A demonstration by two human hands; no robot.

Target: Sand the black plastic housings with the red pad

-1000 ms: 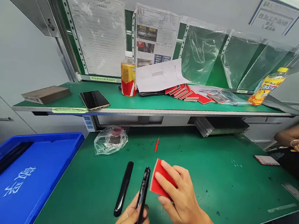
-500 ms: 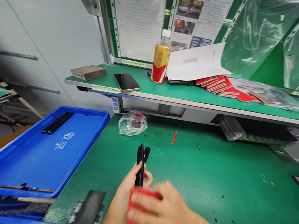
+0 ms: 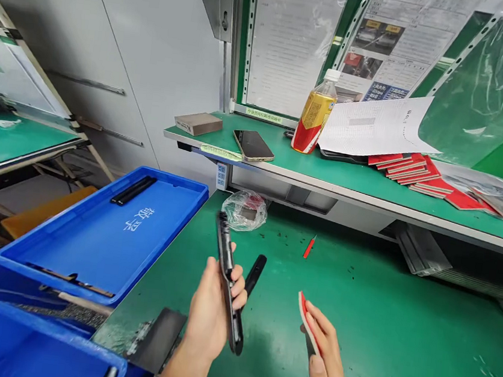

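Two hands are parting: left grip clamping a black plastic strip, right grip pinching a red pad at 3 o'clock.

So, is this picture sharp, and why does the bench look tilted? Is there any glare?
In the head view, the green shelf slopes across the frame and the scene looks tilted and stretched at the edges; glare streaks the plastic sheet; the left hand and right hand show no obvious blur.
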